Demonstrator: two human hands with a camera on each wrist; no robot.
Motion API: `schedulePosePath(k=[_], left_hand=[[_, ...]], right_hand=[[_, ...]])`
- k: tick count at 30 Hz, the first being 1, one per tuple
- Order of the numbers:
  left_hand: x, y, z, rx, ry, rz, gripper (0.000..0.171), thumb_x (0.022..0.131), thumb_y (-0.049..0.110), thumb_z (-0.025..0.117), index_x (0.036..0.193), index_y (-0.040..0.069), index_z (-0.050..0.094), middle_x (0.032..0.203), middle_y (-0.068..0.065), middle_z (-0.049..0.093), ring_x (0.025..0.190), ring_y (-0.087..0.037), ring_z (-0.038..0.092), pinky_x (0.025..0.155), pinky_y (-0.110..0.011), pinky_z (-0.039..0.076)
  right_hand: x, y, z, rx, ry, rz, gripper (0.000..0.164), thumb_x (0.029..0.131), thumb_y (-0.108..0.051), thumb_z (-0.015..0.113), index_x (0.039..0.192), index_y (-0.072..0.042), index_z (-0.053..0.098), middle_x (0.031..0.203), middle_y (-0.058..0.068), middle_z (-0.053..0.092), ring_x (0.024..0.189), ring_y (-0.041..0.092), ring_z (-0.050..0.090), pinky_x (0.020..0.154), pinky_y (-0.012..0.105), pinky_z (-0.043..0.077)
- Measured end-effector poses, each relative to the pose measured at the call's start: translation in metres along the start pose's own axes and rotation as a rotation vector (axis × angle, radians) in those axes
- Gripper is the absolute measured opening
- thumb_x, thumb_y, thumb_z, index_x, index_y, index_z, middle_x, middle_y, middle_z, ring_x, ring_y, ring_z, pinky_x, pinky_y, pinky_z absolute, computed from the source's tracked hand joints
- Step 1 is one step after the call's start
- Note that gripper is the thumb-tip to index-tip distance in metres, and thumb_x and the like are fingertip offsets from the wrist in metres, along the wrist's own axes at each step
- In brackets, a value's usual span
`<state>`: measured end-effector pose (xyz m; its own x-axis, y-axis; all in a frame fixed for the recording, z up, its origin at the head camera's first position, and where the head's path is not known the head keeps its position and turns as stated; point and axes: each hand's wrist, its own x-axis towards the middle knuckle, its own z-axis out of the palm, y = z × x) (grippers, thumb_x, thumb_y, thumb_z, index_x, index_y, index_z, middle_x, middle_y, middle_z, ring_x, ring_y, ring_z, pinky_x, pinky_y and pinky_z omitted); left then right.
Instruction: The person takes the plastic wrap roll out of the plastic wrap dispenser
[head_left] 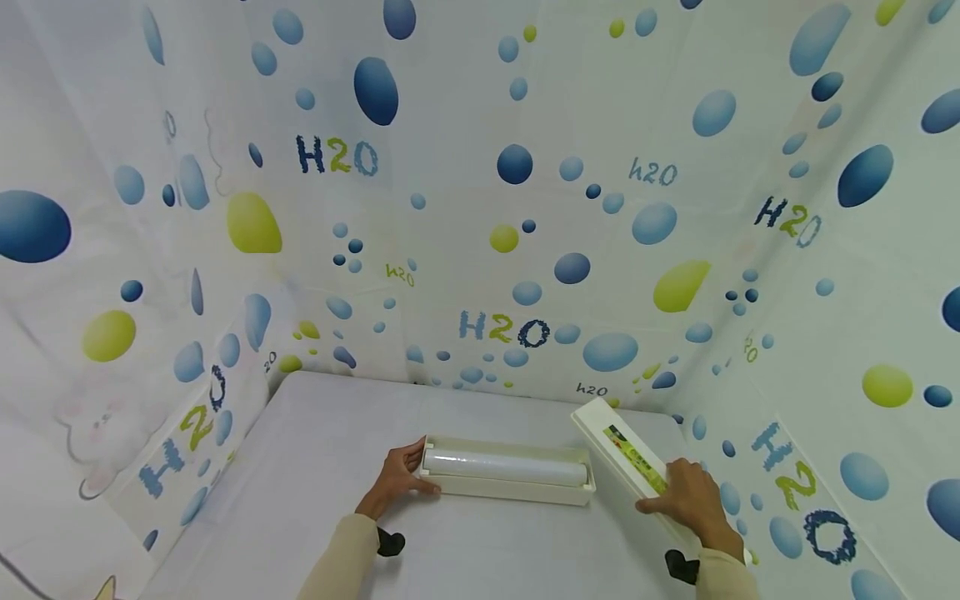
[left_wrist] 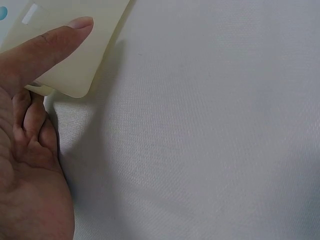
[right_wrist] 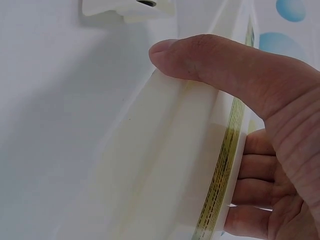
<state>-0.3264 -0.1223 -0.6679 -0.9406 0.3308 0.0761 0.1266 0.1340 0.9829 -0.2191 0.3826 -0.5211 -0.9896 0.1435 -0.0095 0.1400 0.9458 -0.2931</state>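
Observation:
A long cream plastic cling film box point(head_left: 517, 490) lies on the white-covered table with its top off. Inside it, a roll of cling film point(head_left: 502, 467) stretches nearly the full length. My left hand point(head_left: 399, 478) grips the box's left end, the thumb on the near side and fingers behind; in the left wrist view the thumb presses flat on the cream plastic point(left_wrist: 75, 65). To the right, my right hand point(head_left: 688, 498) holds the long cream lid point(head_left: 600, 417), which bears a green and yellow label point(head_left: 633, 458). The lid is tilted, its far end close to the box's right end.
White table cloth point(head_left: 337, 425) surrounds the box. Behind and on both sides hang white curtains point(head_left: 450, 250) printed with blue and green drops and H2O lettering. A dark cable point(head_left: 22, 575) crosses the lower left corner.

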Motion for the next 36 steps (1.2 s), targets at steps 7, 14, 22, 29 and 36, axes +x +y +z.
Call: schedulePosePath(k=[7, 14, 22, 29, 36], left_hand=[[0.001, 0.0, -0.001, 0.006, -0.007, -0.036, 0.111, 0.07, -0.009, 0.098, 0.162, -0.014, 0.035, 0.165, -0.035, 0.042, 0.153, -0.054, 0.046, 0.124, -0.047, 0.048], [0.001, 0.002, -0.001, -0.013, -0.031, -0.03, 0.112, 0.071, -0.009, 0.097, 0.163, -0.014, 0.033, 0.166, -0.035, 0.039, 0.154, -0.054, 0.044, 0.125, -0.052, 0.043], [0.0, 0.004, -0.002, -0.02, -0.027, -0.029, 0.111, 0.072, -0.009, 0.097, 0.162, -0.014, 0.034, 0.166, -0.034, 0.04, 0.155, -0.054, 0.044, 0.126, -0.052, 0.043], [0.002, 0.001, -0.002, -0.029, -0.031, -0.02, 0.111, 0.071, -0.009, 0.097, 0.162, -0.015, 0.033, 0.166, -0.035, 0.039, 0.154, -0.055, 0.043, 0.125, -0.05, 0.044], [0.002, -0.001, -0.002, -0.025, -0.02, -0.044, 0.112, 0.07, -0.008, 0.098, 0.162, -0.014, 0.034, 0.166, -0.034, 0.04, 0.154, -0.053, 0.044, 0.125, -0.049, 0.044]], right_hand=[[0.0, 0.003, 0.001, -0.004, -0.001, 0.003, 0.074, 0.062, -0.048, 0.102, 0.099, 0.008, 0.071, 0.076, 0.007, 0.064, 0.067, 0.02, 0.056, 0.055, 0.029, 0.043], [-0.001, 0.005, 0.0, 0.001, 0.004, -0.003, 0.073, 0.061, -0.048, 0.102, 0.097, 0.007, 0.071, 0.075, 0.006, 0.064, 0.067, 0.02, 0.056, 0.055, 0.029, 0.042], [-0.003, 0.008, -0.002, -0.01, -0.002, 0.011, 0.075, 0.062, -0.049, 0.101, 0.098, 0.008, 0.071, 0.077, 0.007, 0.063, 0.069, 0.021, 0.055, 0.057, 0.03, 0.041], [-0.003, 0.012, -0.003, -0.013, 0.004, 0.013, 0.075, 0.062, -0.05, 0.102, 0.096, 0.008, 0.07, 0.076, 0.007, 0.062, 0.068, 0.022, 0.054, 0.057, 0.03, 0.04], [-0.005, 0.011, -0.002, -0.001, -0.008, 0.04, 0.075, 0.062, -0.049, 0.102, 0.097, 0.009, 0.069, 0.076, 0.008, 0.062, 0.067, 0.022, 0.055, 0.056, 0.029, 0.041]])
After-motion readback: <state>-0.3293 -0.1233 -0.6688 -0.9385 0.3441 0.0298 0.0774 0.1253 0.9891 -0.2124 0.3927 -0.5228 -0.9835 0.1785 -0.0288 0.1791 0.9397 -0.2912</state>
